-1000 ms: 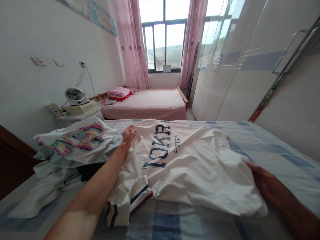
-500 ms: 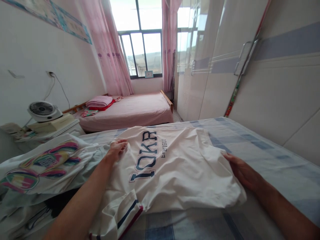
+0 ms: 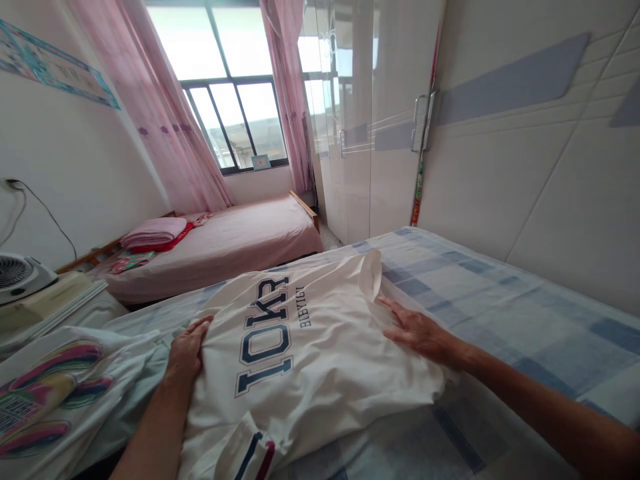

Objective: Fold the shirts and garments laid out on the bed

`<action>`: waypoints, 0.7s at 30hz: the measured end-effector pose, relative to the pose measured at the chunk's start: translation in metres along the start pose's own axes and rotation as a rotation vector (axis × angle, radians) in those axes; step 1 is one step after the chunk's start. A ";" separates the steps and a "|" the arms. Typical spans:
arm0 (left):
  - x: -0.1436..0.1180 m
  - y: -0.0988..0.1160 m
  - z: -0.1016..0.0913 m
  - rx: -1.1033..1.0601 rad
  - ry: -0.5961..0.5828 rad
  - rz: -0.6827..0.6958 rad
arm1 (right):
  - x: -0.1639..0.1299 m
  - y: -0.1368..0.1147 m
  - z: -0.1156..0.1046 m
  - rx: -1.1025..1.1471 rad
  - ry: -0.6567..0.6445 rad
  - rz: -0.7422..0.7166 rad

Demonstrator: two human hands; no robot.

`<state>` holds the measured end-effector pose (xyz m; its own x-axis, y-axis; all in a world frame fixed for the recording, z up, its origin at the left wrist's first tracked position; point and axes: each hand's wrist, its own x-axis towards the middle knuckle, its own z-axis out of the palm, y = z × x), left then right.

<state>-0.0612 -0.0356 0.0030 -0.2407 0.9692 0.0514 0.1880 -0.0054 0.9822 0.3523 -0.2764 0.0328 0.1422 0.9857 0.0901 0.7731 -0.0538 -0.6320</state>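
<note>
A white T-shirt (image 3: 330,347) with large dark letters lies on the bed, its front face up and wrinkled. The striped cuff of one sleeve (image 3: 253,453) shows at the near side. My left hand (image 3: 189,347) is closed at the shirt's left edge, fingers curled over the fabric. Toward the shirt's right end, my right hand (image 3: 417,332) rests on the cloth with its fingers stretched out and apart. Just beyond those fingertips, the far right edge of the shirt stands up in a curled fold.
A blue-and-white checked sheet (image 3: 500,313) covers the bed. At left lies a pile of clothes with a colourful printed white shirt (image 3: 55,393) on top. Beyond are a pink bed (image 3: 250,233), a fan (image 3: 23,277) on a cabinet, and a white wardrobe (image 3: 395,173) at right.
The view has turned to the right. My right hand has left the shirt's near right corner and moved farther along its right side, fingers now spread. The far right edge has curled up.
</note>
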 end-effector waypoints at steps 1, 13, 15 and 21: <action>0.000 -0.003 0.000 -0.041 0.003 -0.034 | -0.002 0.000 0.001 -0.004 0.014 0.007; 0.005 -0.022 0.012 -0.083 0.130 -0.020 | 0.007 0.030 -0.021 0.070 0.045 0.270; 0.006 -0.024 0.011 -0.062 0.127 0.004 | 0.021 0.036 -0.019 0.163 0.010 0.330; 0.006 -0.024 0.009 -0.024 0.124 0.013 | 0.041 0.031 -0.011 0.171 -0.097 0.300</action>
<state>-0.0581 -0.0277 -0.0220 -0.3545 0.9312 0.0849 0.1693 -0.0254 0.9852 0.3890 -0.2397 0.0249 0.2817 0.9410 -0.1875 0.5903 -0.3240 -0.7393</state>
